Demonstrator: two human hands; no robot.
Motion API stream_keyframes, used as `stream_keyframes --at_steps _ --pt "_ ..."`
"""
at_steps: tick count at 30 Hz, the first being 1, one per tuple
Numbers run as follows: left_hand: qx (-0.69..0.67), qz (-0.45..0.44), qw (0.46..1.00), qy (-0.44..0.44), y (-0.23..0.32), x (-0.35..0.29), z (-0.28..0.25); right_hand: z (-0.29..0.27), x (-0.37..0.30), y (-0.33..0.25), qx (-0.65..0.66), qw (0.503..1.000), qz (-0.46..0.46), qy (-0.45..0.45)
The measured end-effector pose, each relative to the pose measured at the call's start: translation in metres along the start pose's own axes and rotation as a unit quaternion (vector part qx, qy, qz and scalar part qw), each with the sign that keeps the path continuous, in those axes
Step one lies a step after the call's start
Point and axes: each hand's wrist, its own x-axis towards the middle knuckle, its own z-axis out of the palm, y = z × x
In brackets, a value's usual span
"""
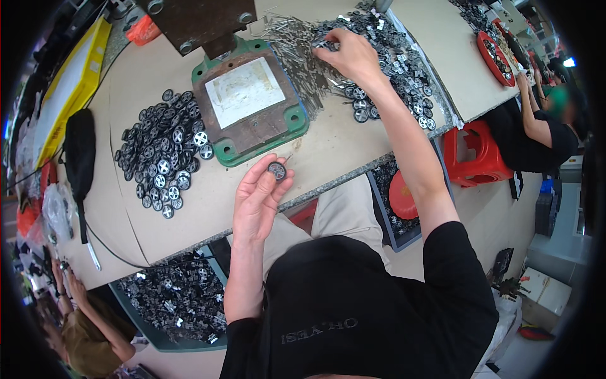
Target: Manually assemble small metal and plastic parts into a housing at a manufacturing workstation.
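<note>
My left hand (pixel 259 201) pinches a small black toy wheel (pixel 276 169) with a grey spoked hub, just off the table's near edge. A thin metal pin (pixel 288 159) sticks out beside that wheel. Farther off, my right hand (pixel 351 57) reaches over the heap with its fingers curled together at the small parts; whatever they grip is too small to make out. Loose metal pins (pixel 295 60) lie spread just left of it. Under and right of the same hand is a pile of small black and silver parts (pixel 404 69), with several wheels along its near side.
A green-framed press base (pixel 252 146) stands mid-table, a dark press head (pixel 202 25) above it. Left of it lies a heap of black wheels (pixel 158 148). Bins of parts (pixel 218 271) sit below the table edge. A red stool (pixel 473 155) and other people are nearby.
</note>
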Motion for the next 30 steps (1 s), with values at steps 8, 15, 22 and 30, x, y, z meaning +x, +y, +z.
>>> stream_keyframes --at_steps 8,15,22,30 --pt "0.042 0.05 0.998 0.017 -0.002 -0.002 0.014 -0.046 -0.106 -0.034 0.583 0.798 0.076 -0.135" --pt "0.085 0.078 0.992 0.041 -0.005 -0.006 0.018 -0.043 -0.139 -0.048 0.64 0.747 0.09 -0.156" --pt "0.105 0.093 0.989 0.052 -0.007 -0.007 0.018 -0.045 -0.141 -0.055 0.614 0.773 0.069 -0.143" --pt "0.112 0.101 0.987 0.062 -0.009 -0.007 0.017 -0.046 -0.142 -0.055 0.571 0.81 0.039 -0.125"
